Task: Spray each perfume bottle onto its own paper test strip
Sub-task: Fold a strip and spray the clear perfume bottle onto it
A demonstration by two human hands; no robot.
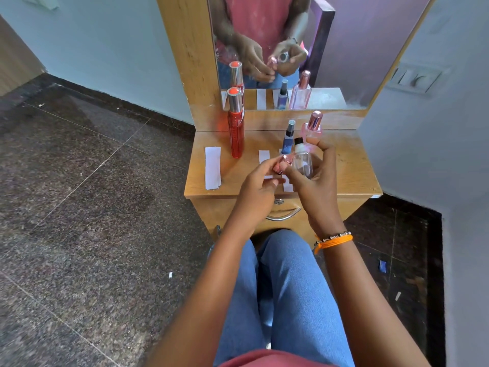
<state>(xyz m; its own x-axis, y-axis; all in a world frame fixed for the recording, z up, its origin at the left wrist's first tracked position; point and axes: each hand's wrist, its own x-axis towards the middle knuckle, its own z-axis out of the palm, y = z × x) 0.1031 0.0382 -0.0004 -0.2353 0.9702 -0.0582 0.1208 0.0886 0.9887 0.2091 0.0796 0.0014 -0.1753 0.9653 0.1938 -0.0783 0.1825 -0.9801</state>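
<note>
Blue-jeaned knees (285,292) fill the foreground, and both forearms reach forward from them over the wooden surface (352,168) of a small dressing unit. Her right hand (315,186), an orange thread and bead bracelet (334,239) at the wrist, is curled round a clear bottle (303,161) with a white collar and black nozzle, held upright above the front edge. Her left hand (260,181) pinches a small pink cap (285,160) just beside that bottle. Behind them stand a blue spray bottle (288,140) and a pink bottle (313,127) with a rose-gold cap, close together. A tall red bottle (235,128) stands well to the left. One white paper strip (213,168) lies left of the red bottle; two more strips (264,157) are partly hidden under the hands. A mirror (344,49) at the back reflects it all.
</note>
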